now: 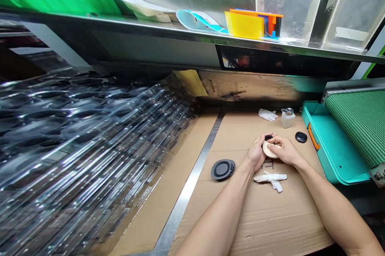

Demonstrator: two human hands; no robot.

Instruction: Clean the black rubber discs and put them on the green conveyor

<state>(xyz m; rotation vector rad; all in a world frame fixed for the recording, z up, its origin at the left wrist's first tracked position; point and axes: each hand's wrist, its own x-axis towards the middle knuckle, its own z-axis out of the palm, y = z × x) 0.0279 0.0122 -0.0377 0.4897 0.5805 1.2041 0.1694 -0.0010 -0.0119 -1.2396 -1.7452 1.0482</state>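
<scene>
Currently hands close together — left hand point(255, 154) clamped on black round part point(267, 138), right hand point(285, 151) on cream disc point(270, 151). Stacked black discs point(221, 169) lie on desk point(230, 135).

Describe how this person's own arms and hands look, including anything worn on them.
The left hand and right hand wear no gloves. Both the left forearm and right forearm are bare as far as the picture shows, with no sleeve, watch or bracelet visible. No markings stand out on either forearm.

trays point(102, 167) left, discs point(223, 169) on cardboard point(279, 224), bottle point(287, 119) behind, tub point(339, 149) right
</scene>
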